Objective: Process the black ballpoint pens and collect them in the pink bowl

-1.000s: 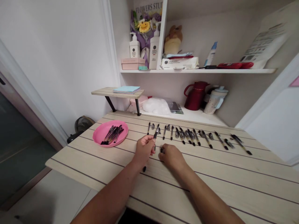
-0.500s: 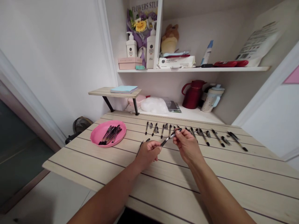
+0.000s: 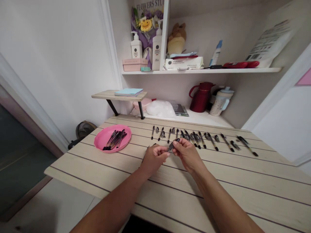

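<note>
My left hand (image 3: 153,157) is closed around the barrel of a black pen, most of which its fingers hide. In my right hand (image 3: 188,152), thumb and fingers pinch a dark see-through pen cap (image 3: 174,144). The cap sits over the pen's tip end, and both hands are close together above the table. How far the cap is pushed on cannot be made out. Behind my left hand a small dark piece peeks out, mostly covered. Beyond my hands, several uncapped pens (image 3: 214,144) lie in a row, with loose caps (image 3: 216,138) beside some of them.
On the left of the slatted table (image 3: 102,176) is a pink plate (image 3: 99,139) holding several black pens (image 3: 115,138). A small raised stand (image 3: 104,95) bears coloured paper (image 3: 128,92). At the back are a red jug (image 3: 201,98) and a pale tumbler (image 3: 220,102).
My right hand has moved left and down, bringing the cap over the pen's tip, which showed between the hands before. My left hand has barely moved.
</note>
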A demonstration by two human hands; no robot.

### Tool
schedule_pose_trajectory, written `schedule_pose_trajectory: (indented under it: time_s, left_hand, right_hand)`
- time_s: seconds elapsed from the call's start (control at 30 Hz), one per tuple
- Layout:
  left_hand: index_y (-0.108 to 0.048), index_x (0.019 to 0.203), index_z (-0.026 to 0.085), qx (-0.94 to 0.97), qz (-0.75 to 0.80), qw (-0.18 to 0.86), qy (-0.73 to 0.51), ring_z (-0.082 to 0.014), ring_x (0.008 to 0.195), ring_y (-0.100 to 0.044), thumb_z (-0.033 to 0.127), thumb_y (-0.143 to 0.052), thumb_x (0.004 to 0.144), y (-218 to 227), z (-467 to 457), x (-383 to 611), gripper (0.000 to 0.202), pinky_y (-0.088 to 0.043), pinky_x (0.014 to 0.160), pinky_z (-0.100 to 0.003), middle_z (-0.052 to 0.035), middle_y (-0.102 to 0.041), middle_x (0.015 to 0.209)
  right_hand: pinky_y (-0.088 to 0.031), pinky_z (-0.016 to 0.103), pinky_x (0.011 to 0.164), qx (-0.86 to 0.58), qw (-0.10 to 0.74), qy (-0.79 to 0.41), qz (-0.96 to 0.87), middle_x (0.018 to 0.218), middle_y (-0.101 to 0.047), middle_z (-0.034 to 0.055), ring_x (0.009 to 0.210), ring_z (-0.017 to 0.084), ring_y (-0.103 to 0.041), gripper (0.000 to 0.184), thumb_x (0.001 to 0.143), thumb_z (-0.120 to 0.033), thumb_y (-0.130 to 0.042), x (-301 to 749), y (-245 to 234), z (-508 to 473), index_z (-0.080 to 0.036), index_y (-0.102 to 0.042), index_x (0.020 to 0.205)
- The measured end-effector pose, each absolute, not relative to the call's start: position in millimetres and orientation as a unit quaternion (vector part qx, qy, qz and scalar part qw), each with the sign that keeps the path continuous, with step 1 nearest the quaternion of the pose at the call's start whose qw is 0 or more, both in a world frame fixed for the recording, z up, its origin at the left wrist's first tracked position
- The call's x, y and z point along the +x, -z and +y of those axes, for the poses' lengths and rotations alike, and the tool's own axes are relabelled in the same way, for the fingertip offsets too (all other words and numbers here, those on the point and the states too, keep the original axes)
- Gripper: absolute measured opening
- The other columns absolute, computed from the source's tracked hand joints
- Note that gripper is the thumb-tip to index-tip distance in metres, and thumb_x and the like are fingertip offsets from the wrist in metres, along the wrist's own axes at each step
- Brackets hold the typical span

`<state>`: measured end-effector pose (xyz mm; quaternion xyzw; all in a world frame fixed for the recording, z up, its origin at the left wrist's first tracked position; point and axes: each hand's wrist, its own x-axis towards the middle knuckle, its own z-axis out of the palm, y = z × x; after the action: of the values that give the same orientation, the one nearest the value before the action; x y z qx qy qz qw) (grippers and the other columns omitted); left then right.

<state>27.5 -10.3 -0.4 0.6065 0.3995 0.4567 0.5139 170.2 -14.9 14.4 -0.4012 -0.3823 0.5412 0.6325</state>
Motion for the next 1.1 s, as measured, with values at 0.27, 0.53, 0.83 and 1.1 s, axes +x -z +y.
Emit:
schedule_pose_trajectory:
  time_s: [0.27,0.53,0.83,1.1]
  left_hand:
    - [-0.070,0.079,0.018,0.699,0.416,0.354,-0.462,-0.0083,0.056,-0.049,0.025,-0.061,0.069,4,-10,27,0.015,-0.039,0.052,-0.020,0.0020,-0.051,0.064]
    - [-0.068,0.073,0.018,0.756,0.425,0.191,-0.460,-0.0107,0.061,-0.049,0.017,-0.058,0.070,-4,-17,26,0.011,-0.037,0.058,-0.021,0.0004,-0.052,0.062]
    - [-0.065,0.095,0.018,0.662,0.539,0.261,-0.452,-0.0121,0.058,-0.052,0.032,-0.055,0.073,-20,7,7,0.028,-0.037,0.056,-0.022,0.0003,-0.060,0.065]
    - [-0.066,0.077,0.019,0.622,0.768,0.042,-0.148,-0.0199,0.069,-0.059,0.033,-0.050,0.075,-73,56,-109,0.022,-0.034,0.057,-0.026,-0.0066,-0.067,0.071]
  right_hand:
    - [-0.033,0.018,0.042,-0.407,0.628,-0.541,-0.383,0.047,-0.055,-0.0053,0.041,0.006,-0.045,0.032,0.057,-0.036,-0.076,167,-10,-14,-0.018,-0.051,0.065]
    - [-0.033,0.019,0.043,-0.394,0.633,-0.541,-0.390,0.047,-0.053,-0.0062,0.042,0.006,-0.044,0.033,0.057,-0.035,-0.076,164,-10,-17,-0.018,-0.049,0.065]
    - [-0.033,0.020,0.040,-0.420,0.603,-0.548,-0.400,0.073,-0.063,0.0009,0.046,0.007,-0.049,0.039,0.062,-0.047,-0.070,172,-9,-16,-0.018,-0.059,0.087]
    - [-0.027,0.017,0.037,-0.501,0.552,-0.512,-0.427,0.057,-0.061,0.0000,0.038,0.005,-0.043,0.028,0.062,-0.041,-0.069,175,22,-5,-0.015,-0.061,0.067]
